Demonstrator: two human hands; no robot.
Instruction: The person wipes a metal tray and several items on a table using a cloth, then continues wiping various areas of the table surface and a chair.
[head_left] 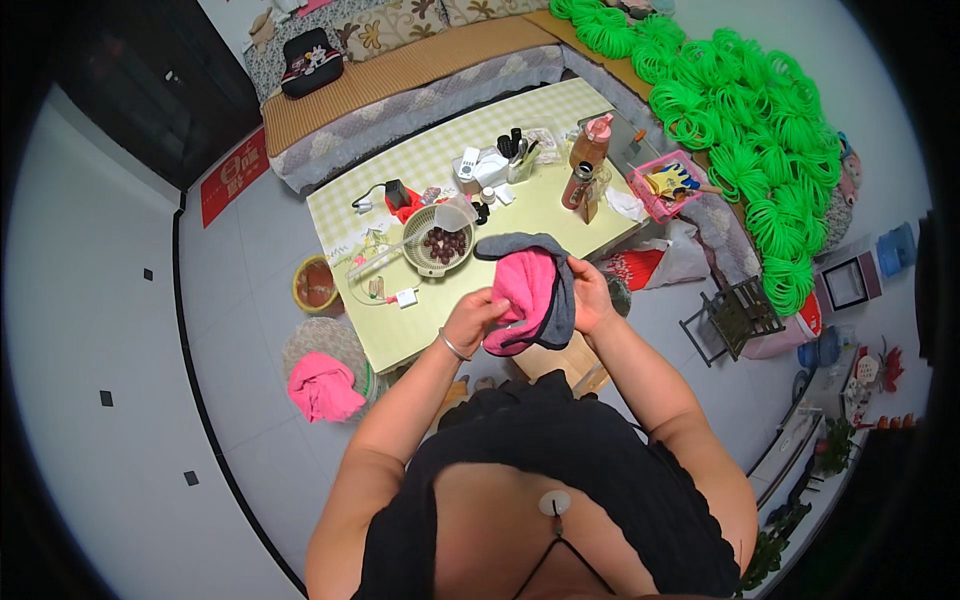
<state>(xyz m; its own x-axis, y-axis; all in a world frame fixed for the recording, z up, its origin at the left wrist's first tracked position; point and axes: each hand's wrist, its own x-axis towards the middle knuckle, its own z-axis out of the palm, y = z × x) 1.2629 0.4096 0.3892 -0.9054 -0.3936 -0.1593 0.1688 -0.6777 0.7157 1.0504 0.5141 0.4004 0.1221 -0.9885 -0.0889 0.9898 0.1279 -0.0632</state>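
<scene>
Two hands grip one soft bundle of pink and grey plush cloth (527, 290) with dark edging, held above the near edge of the counter (420, 330); the left hand (478, 322) pinches the pink side, the right hand (592, 292) the grey edge. One round, perforated colander (437, 269) contains dark, round fruits (446, 244), too many to count. Two bottles (592, 145) stand farther back. One pink plastic basket (660, 214) holds yellow-and-blue gloves (672, 181). One crumpled pink cloth (325, 388) lies on a round, textured stool (308, 342).
</scene>
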